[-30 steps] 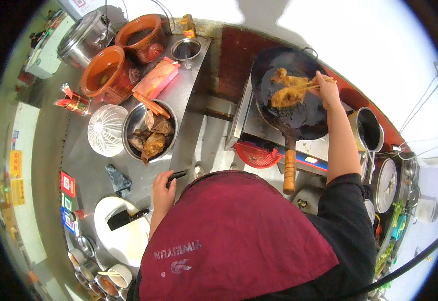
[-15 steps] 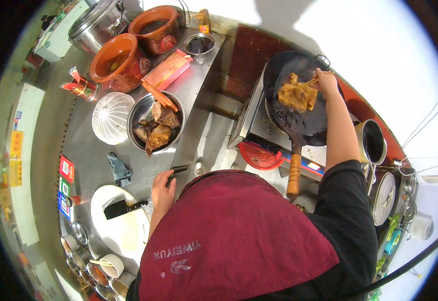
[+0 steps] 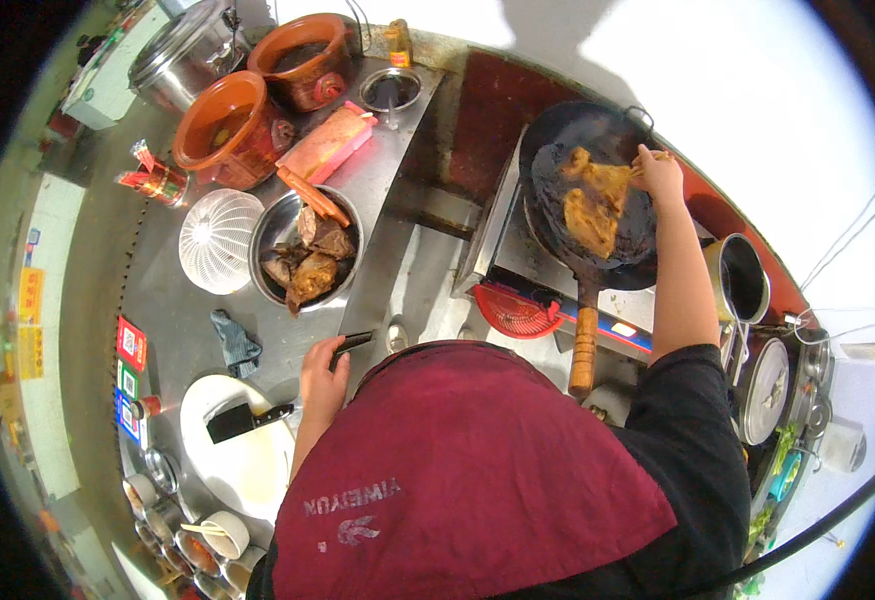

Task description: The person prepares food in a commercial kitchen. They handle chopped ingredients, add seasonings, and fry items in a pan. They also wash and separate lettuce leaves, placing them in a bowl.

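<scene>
My right hand (image 3: 661,176) is closed round a pair of chopsticks (image 3: 636,172) over the dark wok (image 3: 549,205) on the stove. Their tips meet a golden-brown, battered-looking piece of food (image 3: 593,212), spread out against the wok's inside; its kind is unclear. The wok's wooden handle (image 3: 583,350) points back toward me, with no hand on it. By the counter's edge, my left hand (image 3: 323,380) has bent fingers against a slim black object (image 3: 354,342), which it appears to grip; I cannot make out what that object is.
On the steel counter stand a metal bowl of brown meat pieces (image 3: 314,278), a white strainer basket (image 3: 219,240) and brown clay pots (image 3: 222,130). A cleaver (image 3: 242,421) lies on a white round board (image 3: 257,470). A red basket (image 3: 517,312) sits before the stove, a deep pot (image 3: 739,280) beside it.
The food in the wok has opened out and stretches lower toward the wooden handle. My right hand has shifted slightly. My left hand stays by the counter's edge.
</scene>
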`<state>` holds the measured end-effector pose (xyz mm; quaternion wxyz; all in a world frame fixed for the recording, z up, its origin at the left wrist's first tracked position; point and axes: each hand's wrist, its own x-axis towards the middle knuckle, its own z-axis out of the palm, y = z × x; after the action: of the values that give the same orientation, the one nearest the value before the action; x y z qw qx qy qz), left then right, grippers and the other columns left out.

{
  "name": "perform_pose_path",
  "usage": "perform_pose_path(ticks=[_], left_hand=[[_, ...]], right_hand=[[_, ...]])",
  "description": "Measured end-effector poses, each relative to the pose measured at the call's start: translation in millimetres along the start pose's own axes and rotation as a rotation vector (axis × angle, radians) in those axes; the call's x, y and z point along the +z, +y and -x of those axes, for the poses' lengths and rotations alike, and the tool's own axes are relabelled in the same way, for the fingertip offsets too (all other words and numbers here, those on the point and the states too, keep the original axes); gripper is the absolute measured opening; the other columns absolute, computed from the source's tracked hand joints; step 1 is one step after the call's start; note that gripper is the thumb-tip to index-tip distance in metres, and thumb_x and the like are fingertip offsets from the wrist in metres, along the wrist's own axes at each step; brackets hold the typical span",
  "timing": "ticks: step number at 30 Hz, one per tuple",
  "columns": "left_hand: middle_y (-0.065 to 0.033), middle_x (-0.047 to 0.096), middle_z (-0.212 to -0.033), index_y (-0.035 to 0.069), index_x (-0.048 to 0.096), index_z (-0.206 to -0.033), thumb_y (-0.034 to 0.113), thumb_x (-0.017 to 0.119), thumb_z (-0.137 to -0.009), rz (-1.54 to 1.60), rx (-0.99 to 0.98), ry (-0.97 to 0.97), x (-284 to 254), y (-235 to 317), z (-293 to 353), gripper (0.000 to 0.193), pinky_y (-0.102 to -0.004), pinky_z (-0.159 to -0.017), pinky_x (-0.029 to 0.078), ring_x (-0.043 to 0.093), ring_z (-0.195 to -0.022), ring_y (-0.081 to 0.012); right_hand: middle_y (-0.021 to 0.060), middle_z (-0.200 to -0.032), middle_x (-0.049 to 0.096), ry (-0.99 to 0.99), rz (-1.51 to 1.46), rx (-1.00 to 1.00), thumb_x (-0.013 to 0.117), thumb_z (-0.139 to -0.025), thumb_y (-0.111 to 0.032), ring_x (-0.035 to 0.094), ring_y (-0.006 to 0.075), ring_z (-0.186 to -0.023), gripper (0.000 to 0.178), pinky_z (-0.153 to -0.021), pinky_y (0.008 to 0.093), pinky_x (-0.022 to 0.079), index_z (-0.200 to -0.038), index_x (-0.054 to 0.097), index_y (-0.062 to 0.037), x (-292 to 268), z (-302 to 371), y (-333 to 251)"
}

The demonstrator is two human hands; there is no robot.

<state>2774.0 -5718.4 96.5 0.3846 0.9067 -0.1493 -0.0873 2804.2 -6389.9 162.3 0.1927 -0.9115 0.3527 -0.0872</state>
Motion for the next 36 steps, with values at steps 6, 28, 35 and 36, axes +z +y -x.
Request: perform_pose_path(ticks=[6,28,35,36], left_hand=[[-0.0130,0.064,-0.113,0.005,0.066,-0.112,0.010,0.065,-0.087,0.012,-0.017,-0.011,-1,4,-4,0.026,-0.0393,-0.094,0.047,0.060,-0.107,-0.0324],[-0.0139,0.064,-0.112,0.004,0.066,-0.112,0.011,0.064,-0.087,0.003,0.028,-0.027,-2,9,-15,0.025,-0.0398,-0.095,0.047,0.060,-0.107,-0.0328],[-0.0137,0.064,-0.112,0.004,0.065,-0.113,0.010,0.064,-0.087,0.033,-0.001,-0.019,-1,10,-10,0.026,-0.0388,-0.092,0.048,0.061,-0.105,-0.0322],[-0.0137,0.064,-0.112,0.004,0.065,-0.113,0.010,0.064,-0.087,0.028,-0.005,-0.024,-2,10,-9,0.026,-0.0384,-0.092,0.048,0.061,-0.105,-0.0321]], right_hand=[[0.0094,-0.087,0.072,0.077,-0.495,0.141,0.067,-0.092,-0.029,0.070,0.0169,-0.075,0.029,-0.068,0.0295,0.057,-0.095,0.072,0.0000,-13,45,-10],[0.0081,-0.082,0.071,0.180,-0.725,0.243,0.066,-0.094,-0.022,0.067,0.0119,-0.070,0.026,-0.063,0.0263,0.055,-0.093,0.070,0.0034,21,112,10],[0.0029,-0.080,0.069,0.198,-0.784,-0.016,0.067,-0.094,-0.021,0.063,0.0081,-0.069,0.023,-0.064,0.0235,0.051,-0.091,0.070,0.0018,-5,127,-15],[0.0028,-0.080,0.069,0.168,-0.798,0.011,0.067,-0.094,-0.021,0.063,0.0081,-0.069,0.023,-0.064,0.0235,0.051,-0.092,0.070,0.0017,-4,130,-17]])
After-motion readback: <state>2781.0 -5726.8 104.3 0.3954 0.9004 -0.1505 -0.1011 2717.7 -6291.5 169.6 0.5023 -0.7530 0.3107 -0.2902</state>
